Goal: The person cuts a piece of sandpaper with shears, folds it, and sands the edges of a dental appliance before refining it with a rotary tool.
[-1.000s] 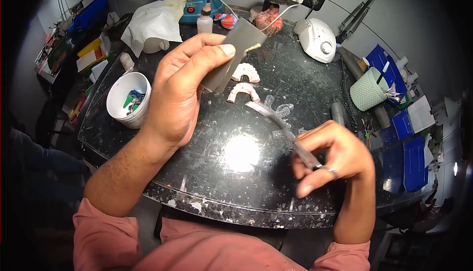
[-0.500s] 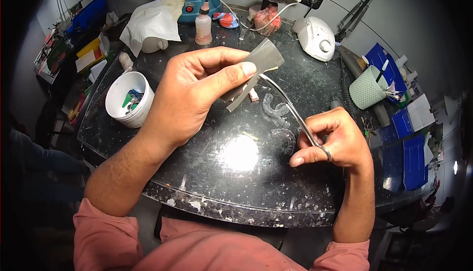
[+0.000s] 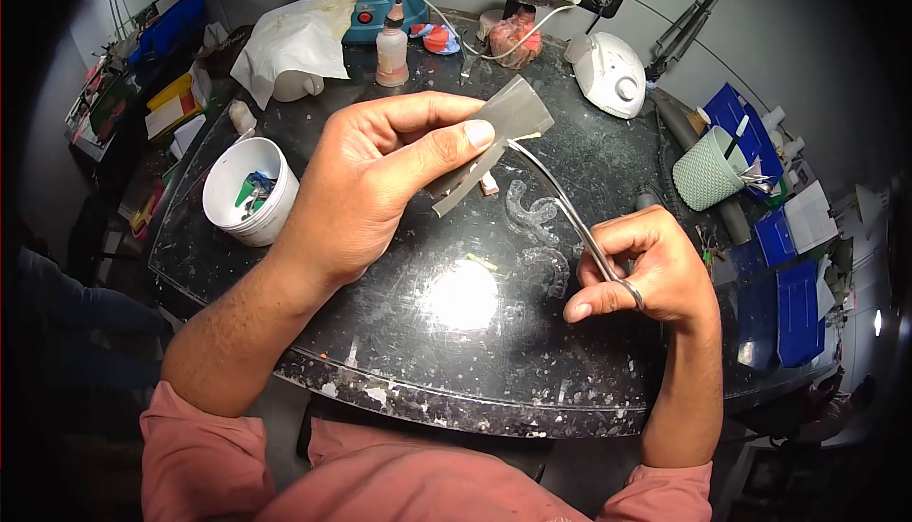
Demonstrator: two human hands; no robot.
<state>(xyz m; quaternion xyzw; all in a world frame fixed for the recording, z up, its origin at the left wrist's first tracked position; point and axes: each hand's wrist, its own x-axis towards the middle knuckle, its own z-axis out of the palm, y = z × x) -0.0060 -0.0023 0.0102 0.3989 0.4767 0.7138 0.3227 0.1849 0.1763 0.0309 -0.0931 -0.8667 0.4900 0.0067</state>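
Observation:
Between the thumb and fingers of my left hand point(image 3: 366, 175) is a thin, stiff grey sheet point(image 3: 521, 109), tilted up above the bench. A narrow strip of it hangs down below the thumb, partly cut from the rest. My right hand point(image 3: 651, 270) has its thumb and fingers at the loops of metal scissors point(image 3: 575, 218). Their tips touch or nearly touch the lower edge of the sheet; the exact contact is too small to tell. Below the scissors, two clear dental trays point(image 3: 528, 216) lie on the bench, with a small pinkish-white piece point(image 3: 489, 184) beside them.
On the dark bench point(image 3: 380, 332) stand a white tub point(image 3: 250, 227) with scraps at left and a pale green woven cup point(image 3: 708, 175) of tools at right. Behind are a bottle point(image 3: 391, 55), a blue machine point(image 3: 380, 9) and a white device point(image 3: 610, 75).
The sheet has shifted very slightly to the right and down. The scissors have moved a little to the right with my right hand. Both grips stay the same.

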